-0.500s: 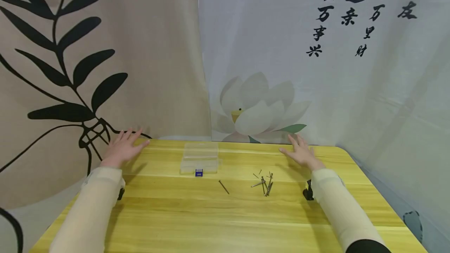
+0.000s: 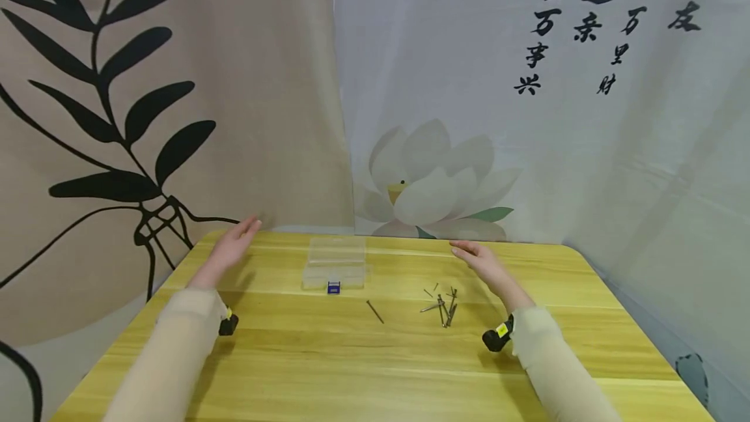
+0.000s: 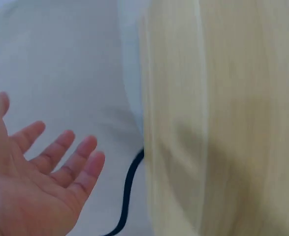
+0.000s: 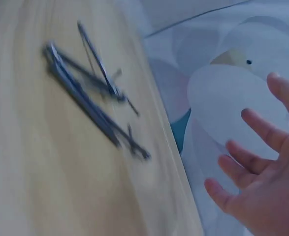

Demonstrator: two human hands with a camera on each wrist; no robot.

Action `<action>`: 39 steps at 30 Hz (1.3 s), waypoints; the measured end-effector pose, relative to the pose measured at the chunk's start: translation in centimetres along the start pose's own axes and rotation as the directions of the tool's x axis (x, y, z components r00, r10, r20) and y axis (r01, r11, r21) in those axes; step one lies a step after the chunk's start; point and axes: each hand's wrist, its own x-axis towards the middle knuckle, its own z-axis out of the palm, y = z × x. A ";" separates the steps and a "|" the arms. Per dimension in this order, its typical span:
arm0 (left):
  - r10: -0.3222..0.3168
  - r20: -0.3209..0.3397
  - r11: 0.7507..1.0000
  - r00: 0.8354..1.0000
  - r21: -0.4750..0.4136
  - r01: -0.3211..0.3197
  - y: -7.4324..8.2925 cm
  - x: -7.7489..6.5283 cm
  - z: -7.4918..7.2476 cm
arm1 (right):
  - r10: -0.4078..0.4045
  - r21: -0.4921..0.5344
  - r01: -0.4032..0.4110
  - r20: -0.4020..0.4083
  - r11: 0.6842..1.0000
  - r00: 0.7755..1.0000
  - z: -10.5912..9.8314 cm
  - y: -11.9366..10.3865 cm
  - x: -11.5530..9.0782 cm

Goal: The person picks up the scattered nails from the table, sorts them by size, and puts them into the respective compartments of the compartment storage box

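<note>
My left hand (image 2: 231, 247) is held over the far left of the table, fingers extended and nothing in it; its palm and spread fingers show in the left wrist view. On the other side my right hand (image 2: 482, 263) hovers near the back edge, holding nothing, its fingers spread in the right wrist view. Nearest to it lies a small pile of metal nails (image 2: 448, 310), blurred in the right wrist view. One single nail (image 2: 375, 311) lies apart, left of the pile. Between the hands sits a clear plastic box (image 2: 334, 266) with a blue label (image 2: 333, 288) on its front.
The wooden table (image 2: 328, 370) runs back to a printed curtain (image 2: 281, 96) with a plant, a lotus and black characters. A black cable (image 2: 26, 370) hangs beside the table's left edge. Each wrist carries a small black camera.
Both hands have turned, from backs up with fingers spread to more edge-on, palms facing inward. Both have shifted slightly toward the middle. The box and nails have stayed in place.
</note>
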 end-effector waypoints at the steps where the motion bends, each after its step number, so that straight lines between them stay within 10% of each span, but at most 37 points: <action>1: -0.011 0.001 0.999 1.000 -0.042 0.011 0.0 -0.1 0.5 | -0.001 0.056 0.001 -0.002 0.998 1.000 0.4 0.1 -0.2; 9: -0.149 0.088 0.893 0.985 -0.415 0.172 -0.3 -1.7 4.8 | 0.091 0.341 -0.060 -0.076 0.938 0.993 3.4 0.4 -0.9; 19: -0.165 0.124 0.806 0.978 -0.554 0.206 0.2 -2.1 9.6 | 0.084 0.290 -0.064 -0.058 0.955 0.995 4.2 0.6 -0.3; 28: -0.169 0.089 0.828 0.982 -0.528 0.190 0.4 -2.5 10.8 | 0.134 0.348 -0.101 -0.072 0.932 0.988 4.1 2.4 -1.1; 39: -0.166 0.062 0.910 0.984 -0.376 0.177 0.4 -1.6 11.5 | 0.136 0.432 -0.072 -0.120 0.899 0.983 4.0 4.2 -1.3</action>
